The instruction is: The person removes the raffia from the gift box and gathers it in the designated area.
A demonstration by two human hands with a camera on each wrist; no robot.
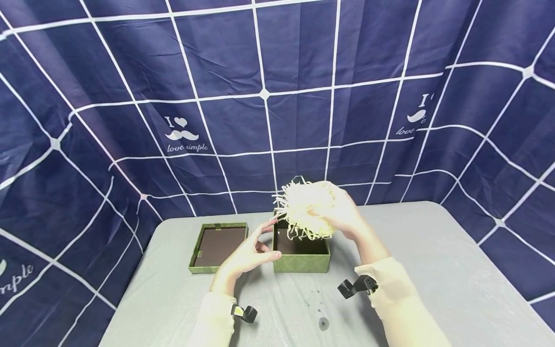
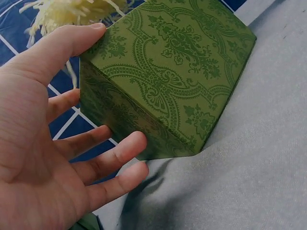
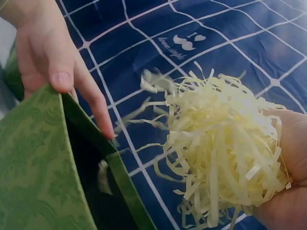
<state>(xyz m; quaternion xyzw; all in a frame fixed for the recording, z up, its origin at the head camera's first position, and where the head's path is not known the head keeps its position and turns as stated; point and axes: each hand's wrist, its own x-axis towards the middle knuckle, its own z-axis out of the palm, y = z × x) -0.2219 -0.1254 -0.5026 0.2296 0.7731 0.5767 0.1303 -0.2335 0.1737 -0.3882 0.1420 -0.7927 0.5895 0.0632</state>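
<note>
My right hand [image 1: 343, 212] grips a fluffy bundle of pale yellow shredded paper [image 1: 300, 206] above the green patterned box [image 1: 302, 263]. In the right wrist view loose strips of the shredded paper [image 3: 220, 143] fan out from the fingers. The box stands with its top uncovered and its dark inside showing; a small pale scrap [image 3: 103, 177] shows inside. My left hand [image 1: 251, 253] is at the box's left side, thumb at the near corner of the rim. In the left wrist view its fingers [image 2: 115, 155] spread loosely along the side wall.
Left of the box a shallow green box lid [image 1: 200, 270] lies with its dark brown inside facing up. A grey cloth covers the table [image 1: 151, 299], with a dark wet spot [image 1: 323, 323] near the front. A blue curtain [image 1: 225, 125] with white lines hangs behind.
</note>
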